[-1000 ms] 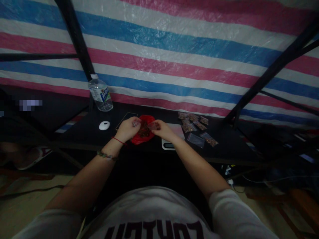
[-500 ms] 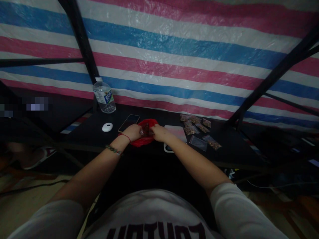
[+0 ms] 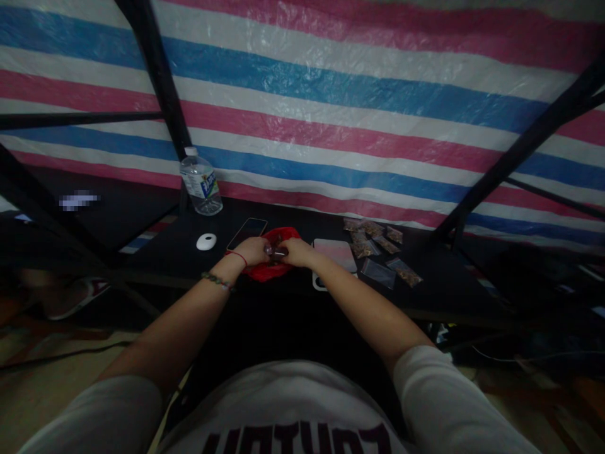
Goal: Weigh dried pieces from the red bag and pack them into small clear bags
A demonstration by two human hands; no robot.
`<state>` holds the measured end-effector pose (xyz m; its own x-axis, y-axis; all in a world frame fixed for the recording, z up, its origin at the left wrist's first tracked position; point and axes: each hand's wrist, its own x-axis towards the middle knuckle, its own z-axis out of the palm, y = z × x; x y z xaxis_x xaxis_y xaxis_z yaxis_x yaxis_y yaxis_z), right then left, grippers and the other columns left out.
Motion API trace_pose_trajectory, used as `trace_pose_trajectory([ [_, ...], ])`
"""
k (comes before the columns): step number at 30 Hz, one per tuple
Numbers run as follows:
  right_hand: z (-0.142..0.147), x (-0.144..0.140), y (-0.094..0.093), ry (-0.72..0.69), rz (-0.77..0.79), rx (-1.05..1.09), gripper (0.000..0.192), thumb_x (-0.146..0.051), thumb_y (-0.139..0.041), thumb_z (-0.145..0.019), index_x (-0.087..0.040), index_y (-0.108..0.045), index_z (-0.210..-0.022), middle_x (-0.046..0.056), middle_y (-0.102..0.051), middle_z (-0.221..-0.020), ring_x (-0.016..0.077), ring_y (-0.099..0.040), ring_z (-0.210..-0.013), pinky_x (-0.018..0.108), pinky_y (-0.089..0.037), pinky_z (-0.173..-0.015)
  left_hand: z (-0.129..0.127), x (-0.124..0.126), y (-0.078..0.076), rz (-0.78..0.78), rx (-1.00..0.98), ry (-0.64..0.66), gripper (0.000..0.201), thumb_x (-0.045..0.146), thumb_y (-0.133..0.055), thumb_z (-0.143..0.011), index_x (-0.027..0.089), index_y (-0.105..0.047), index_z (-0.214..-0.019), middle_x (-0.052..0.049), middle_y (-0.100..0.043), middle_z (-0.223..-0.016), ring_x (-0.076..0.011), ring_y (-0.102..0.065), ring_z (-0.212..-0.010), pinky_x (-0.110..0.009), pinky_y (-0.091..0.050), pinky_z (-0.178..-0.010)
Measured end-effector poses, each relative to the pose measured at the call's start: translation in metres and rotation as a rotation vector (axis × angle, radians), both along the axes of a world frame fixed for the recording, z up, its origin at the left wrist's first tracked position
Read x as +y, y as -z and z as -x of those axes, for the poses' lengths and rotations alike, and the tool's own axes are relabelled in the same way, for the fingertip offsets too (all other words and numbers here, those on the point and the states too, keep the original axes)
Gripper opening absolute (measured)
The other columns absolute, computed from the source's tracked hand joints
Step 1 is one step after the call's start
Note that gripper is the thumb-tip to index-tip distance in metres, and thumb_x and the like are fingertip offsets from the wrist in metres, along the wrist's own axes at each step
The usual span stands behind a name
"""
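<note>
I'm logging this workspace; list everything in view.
Bag: one, red, table's middle
Filled packets: about seven, brownish, right
Flat packet: one, clear, nearby
Scale: one, white, bag's right
Phone: one, dark, bag's left
Oval object: one, white, phone's left
Bottle: one, clear, back left
Table: one, black, centre
Sheet: one, multicoloured stripes, behind
Poles: several, black, both sides
Shoe: one, white-red, lower left
Shirt: one, white, bottom
Bracelets: two, red/greenish, left wrist
Hands: two, bare, at bag

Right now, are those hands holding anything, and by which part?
The left hand holds some clear plastic, perhaps a small bag, at the red bag. Which part it grips, and whether the right hand holds anything, is too dim to tell.
</note>
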<state>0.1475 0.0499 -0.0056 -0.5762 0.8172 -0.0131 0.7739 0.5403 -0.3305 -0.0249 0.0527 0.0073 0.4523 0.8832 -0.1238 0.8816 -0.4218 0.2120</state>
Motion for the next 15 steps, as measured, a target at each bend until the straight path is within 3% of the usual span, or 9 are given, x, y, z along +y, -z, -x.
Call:
trace_pose_trajectory([
  [9,0.002,0.002,0.008,0.068,0.005,0.072,0.020,-0.021,-0.064,-0.072,-0.016,-0.070,-0.090,0.008,-0.071,-0.087,0.0188,-0.064,-0.080,0.024,-0.043,-0.067,0.012,0.008,0.001,0.033,-0.175,-0.081,0.026,0.038,-0.059,-0.069,0.021,-0.070,-0.085,-0.003,-0.071,-0.076,-0.0168,-0.064,-0.069,-0.023,-0.043,-0.062],
  [15,0.001,-0.001,0.011,0.214,0.059,0.338,0.026,-0.020,-0.068,-0.069,-0.016,-0.066,-0.095,0.006,-0.069,-0.093,0.0172,-0.063,-0.081,0.026,-0.047,-0.071,0.005,0.007,-0.005,0.025,-0.386,-0.083,0.032,0.039,-0.064,-0.067,0.020,-0.071,-0.093,-0.003,-0.073,-0.085,-0.0184,-0.066,-0.078,-0.024,-0.047,-0.068],
])
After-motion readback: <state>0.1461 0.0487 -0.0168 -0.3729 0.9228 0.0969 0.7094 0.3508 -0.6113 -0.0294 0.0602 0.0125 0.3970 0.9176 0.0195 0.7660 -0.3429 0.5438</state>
